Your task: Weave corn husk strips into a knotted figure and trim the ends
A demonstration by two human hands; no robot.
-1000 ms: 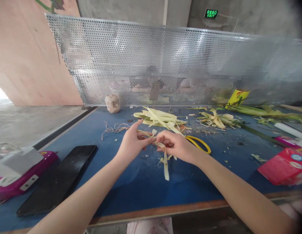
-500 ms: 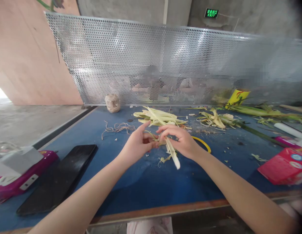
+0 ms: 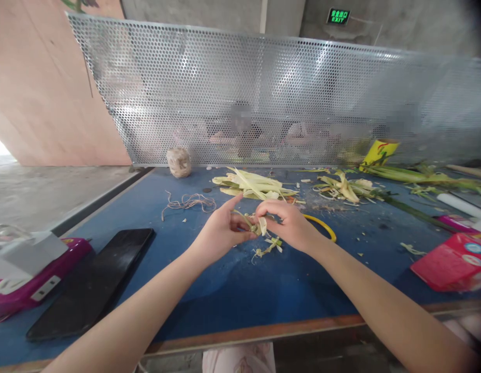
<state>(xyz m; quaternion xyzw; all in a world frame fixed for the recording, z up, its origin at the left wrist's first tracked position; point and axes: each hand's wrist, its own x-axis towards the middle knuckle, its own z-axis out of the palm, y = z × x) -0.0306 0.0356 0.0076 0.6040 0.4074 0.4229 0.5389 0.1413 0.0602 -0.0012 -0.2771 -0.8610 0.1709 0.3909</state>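
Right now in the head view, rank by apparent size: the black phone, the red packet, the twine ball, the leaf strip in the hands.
1. black phone, nearest the camera, which flatters it.
2. red packet, cut by the frame edge.
3. twine ball, farthest away.
4. leaf strip, partly hidden.

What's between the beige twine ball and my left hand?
Head view: a loose brown string tangle lies on the blue tabletop between twine ball and left hand.

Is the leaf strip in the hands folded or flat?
Folded: the leaf strip is doubled over, pinched between left hand and right hand.
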